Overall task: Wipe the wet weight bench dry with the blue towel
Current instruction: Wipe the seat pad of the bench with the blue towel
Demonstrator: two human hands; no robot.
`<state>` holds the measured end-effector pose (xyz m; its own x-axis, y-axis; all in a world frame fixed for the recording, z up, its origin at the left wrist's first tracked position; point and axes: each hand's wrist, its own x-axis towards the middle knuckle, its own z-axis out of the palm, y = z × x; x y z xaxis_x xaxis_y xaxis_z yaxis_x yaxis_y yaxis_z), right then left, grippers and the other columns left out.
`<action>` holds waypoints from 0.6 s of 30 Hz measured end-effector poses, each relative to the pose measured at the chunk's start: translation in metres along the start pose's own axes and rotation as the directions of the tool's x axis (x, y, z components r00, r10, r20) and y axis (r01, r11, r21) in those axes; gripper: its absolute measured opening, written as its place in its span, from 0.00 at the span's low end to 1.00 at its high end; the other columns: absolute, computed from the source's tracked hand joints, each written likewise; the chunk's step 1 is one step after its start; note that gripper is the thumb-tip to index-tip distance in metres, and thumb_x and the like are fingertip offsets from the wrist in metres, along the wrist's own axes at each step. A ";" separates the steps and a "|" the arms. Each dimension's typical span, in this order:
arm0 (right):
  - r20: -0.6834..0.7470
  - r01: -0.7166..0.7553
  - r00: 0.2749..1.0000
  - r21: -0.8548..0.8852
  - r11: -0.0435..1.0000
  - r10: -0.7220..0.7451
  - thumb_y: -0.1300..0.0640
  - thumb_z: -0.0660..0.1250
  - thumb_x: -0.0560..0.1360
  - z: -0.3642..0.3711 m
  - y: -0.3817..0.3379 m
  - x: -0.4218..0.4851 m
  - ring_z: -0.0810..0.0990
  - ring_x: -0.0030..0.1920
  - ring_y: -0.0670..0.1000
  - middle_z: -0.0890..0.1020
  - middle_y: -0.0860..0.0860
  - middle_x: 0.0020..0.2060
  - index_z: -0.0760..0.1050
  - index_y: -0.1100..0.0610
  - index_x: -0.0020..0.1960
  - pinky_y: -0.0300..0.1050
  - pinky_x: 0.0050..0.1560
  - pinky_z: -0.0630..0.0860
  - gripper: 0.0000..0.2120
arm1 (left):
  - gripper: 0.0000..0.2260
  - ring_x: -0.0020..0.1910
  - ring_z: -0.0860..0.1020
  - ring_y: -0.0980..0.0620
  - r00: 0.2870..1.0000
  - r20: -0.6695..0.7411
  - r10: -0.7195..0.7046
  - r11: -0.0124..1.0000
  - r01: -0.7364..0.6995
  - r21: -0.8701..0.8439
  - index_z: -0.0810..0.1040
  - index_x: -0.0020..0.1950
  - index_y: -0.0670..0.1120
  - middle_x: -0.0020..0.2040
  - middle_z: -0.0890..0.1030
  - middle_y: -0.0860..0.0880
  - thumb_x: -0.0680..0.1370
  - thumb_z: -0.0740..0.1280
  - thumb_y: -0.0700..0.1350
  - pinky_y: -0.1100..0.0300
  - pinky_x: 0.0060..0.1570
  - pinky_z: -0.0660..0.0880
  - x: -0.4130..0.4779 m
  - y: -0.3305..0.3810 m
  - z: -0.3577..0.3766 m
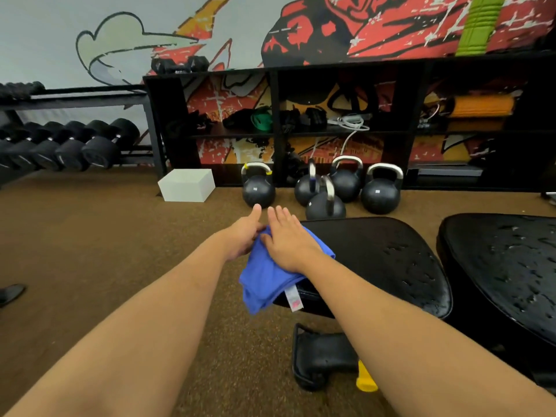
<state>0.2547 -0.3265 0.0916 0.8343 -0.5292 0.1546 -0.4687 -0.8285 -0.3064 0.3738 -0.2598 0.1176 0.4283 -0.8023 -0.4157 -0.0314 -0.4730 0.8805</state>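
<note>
**Pressing the blue towel (268, 275) onto the end of the wet bench (382, 260)**

The blue towel is bunched on the left end of the bench's nearer black pad, and part of it is draped over the pad's edge toward the floor (120, 251). A white tag (293, 300) with a pink mark is seen hanging from the towel's lower hem. The right hand (288, 239) is laid flat on top of the towel, with its fingers straight and held close together. The left hand (244, 236) is placed just beside it at the towel's left edge: its thumb is stretched forward, and its fingers are curled into the cloth. Water drops are scattered over the right part of the nearer pad and over the second pad (505, 266) to the right. Under the bench, a black foot (323, 356) and a yellow piece (365, 379) are seen on the floor. Beyond the hands, five black kettlebells (258, 189) and a white box (187, 185) are set before a black shelf unit (275, 115). A rack of dumbbells (90, 145) is stood at the left.
</note>
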 end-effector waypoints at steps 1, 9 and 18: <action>-0.018 -0.022 1.000 -0.020 1.000 0.022 0.44 0.49 0.83 0.001 0.001 0.006 0.43 0.79 0.56 0.47 0.59 0.79 0.43 0.61 0.80 0.52 0.78 0.42 0.33 | 0.33 0.60 0.76 0.52 1.000 0.003 0.017 1.000 -0.017 -0.026 0.72 0.72 0.43 0.62 0.79 0.47 0.82 0.46 0.65 0.56 0.62 0.72 0.004 -0.006 -0.001; 0.051 -0.191 0.979 -0.083 0.978 0.196 0.41 0.45 0.82 0.001 -0.035 -0.046 0.42 0.79 0.56 0.45 0.59 0.79 0.42 0.63 0.79 0.53 0.78 0.41 0.35 | 0.22 0.61 0.75 0.54 0.998 -0.035 0.047 0.999 -0.046 0.018 0.77 0.65 0.44 0.62 0.78 0.51 0.84 0.54 0.57 0.59 0.67 0.66 -0.007 -0.006 0.005; 0.123 -0.125 0.981 -0.184 0.975 0.149 0.41 0.40 0.83 -0.001 -0.040 -0.056 0.36 0.78 0.53 0.40 0.55 0.79 0.38 0.61 0.79 0.57 0.77 0.35 0.33 | 0.14 0.49 0.78 0.51 0.991 -0.121 0.053 0.876 0.012 0.482 0.82 0.55 0.47 0.53 0.82 0.46 0.81 0.62 0.54 0.53 0.54 0.74 0.000 0.011 0.003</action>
<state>0.2267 -0.2635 0.0959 0.7846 -0.6200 -0.0097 -0.6145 -0.7754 -0.1455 0.3707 -0.2658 0.1264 0.5318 -0.7765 -0.3379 -0.4580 -0.5993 0.6565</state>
